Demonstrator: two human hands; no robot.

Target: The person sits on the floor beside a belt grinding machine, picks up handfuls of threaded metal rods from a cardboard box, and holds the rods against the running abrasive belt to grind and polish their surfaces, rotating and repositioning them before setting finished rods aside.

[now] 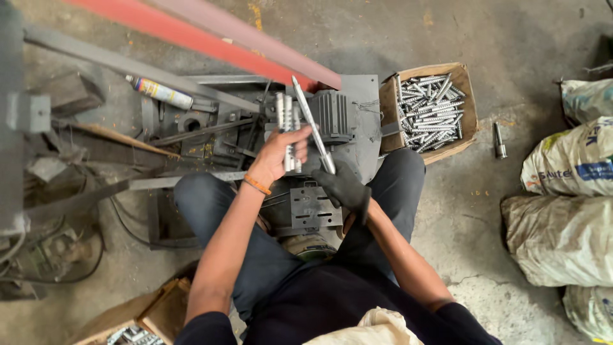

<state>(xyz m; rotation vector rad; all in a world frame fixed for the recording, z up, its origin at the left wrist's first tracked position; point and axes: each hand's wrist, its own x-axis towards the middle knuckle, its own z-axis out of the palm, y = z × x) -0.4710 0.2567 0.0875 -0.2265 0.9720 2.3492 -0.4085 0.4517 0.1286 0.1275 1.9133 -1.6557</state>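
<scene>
Steel rods fill both your hands. Your left hand (281, 156), bare with an orange band (257, 185) at the wrist, is closed around a small bundle of short metal rods (287, 124), held upright over the grey machine (332, 115) between your knees. Your right hand (345, 186), in a dark glove, grips the lower end of one long metal rod (311, 123); it slants up and to the left, its pointed tip just under the red bar (211, 41) that crosses the top of the view. That long rod lies just beside the bundle, nearly touching it.

To your right, a cardboard box (469, 105) on the concrete floor (511, 38) holds a heap of the same silver rods. One loose rod (499, 140) lies on the floor just past the box, near the stacked sacks (562, 236). Left of the machine, a tube (159, 92) rests on the metal frame.
</scene>
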